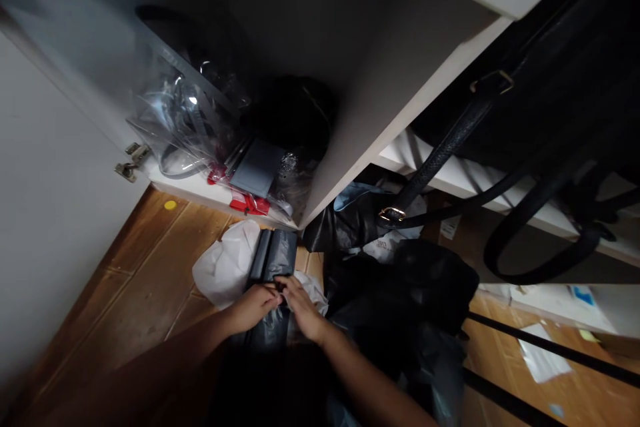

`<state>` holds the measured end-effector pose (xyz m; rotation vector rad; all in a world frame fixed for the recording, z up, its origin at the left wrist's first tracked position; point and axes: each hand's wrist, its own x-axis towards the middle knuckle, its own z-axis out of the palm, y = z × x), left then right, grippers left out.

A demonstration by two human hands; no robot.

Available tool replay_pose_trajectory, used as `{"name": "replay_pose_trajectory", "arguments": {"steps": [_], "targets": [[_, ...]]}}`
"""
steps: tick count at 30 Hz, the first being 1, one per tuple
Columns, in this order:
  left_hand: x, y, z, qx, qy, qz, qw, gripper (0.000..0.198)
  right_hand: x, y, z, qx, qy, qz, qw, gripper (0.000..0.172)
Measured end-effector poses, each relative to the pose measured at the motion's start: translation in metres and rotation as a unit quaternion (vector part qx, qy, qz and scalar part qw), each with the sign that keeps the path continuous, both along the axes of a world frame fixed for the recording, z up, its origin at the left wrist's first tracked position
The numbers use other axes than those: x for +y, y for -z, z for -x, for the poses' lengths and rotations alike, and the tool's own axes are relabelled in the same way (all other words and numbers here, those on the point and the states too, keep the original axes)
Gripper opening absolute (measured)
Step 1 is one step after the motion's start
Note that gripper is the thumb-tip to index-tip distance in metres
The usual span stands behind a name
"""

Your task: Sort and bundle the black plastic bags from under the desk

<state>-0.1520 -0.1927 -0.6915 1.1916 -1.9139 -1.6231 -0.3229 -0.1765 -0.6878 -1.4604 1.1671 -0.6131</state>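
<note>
My left hand (256, 307) and my right hand (303, 308) meet at the lower middle, with fingertips almost touching. Both sets of fingers are closed in a pinch on glossy black plastic (282, 252), which looks like a folded or rolled bag. The exact spot they pinch is hidden behind the fingers. White crumpled material (225, 265) lies to the left of the black plastic, and more of it shows beside my right hand. A large heap of black plastic (400, 293) lies to the right of my right forearm.
Ahead stands an open cabinet with a clear plastic bag (185, 107) and a grey flat box (257, 167) inside. Its white door (55, 167) is on the left. Black bag straps (445, 147) hang at the right. A yellow dot (171, 205) marks the wooden floor (145, 287).
</note>
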Motion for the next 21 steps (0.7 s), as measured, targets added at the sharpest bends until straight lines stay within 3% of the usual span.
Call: {"name": "replay_pose_trajectory", "arguments": {"steps": [2,7,10,12,16,21], "targets": [[-0.003,-0.001,-0.002,0.002,-0.013,0.002,1.000,0.030,0.009,0.011,-0.005,0.037,-0.019,0.040,0.998,0.057],[-0.008,0.002,-0.006,-0.013,-0.111,-0.032,0.993,0.038,0.023,0.028,-0.011,0.036,0.069,0.013,0.997,0.048],[-0.007,0.005,-0.004,0.002,-0.155,-0.079,0.985,0.031,0.028,0.029,-0.012,0.015,0.102,-0.002,0.995,0.037],[-0.005,0.004,-0.001,0.033,-0.171,-0.097,0.980,0.028,0.029,0.025,-0.015,0.010,0.102,-0.007,0.995,0.043],[-0.005,-0.003,-0.002,0.044,-0.158,-0.096,0.982,0.022,0.023,0.016,-0.025,0.025,0.077,0.017,0.997,0.030],[-0.014,-0.008,-0.015,0.017,-0.090,-0.085,0.992,0.023,0.018,0.022,-0.029,-0.047,0.075,0.005,0.996,0.036]]}}
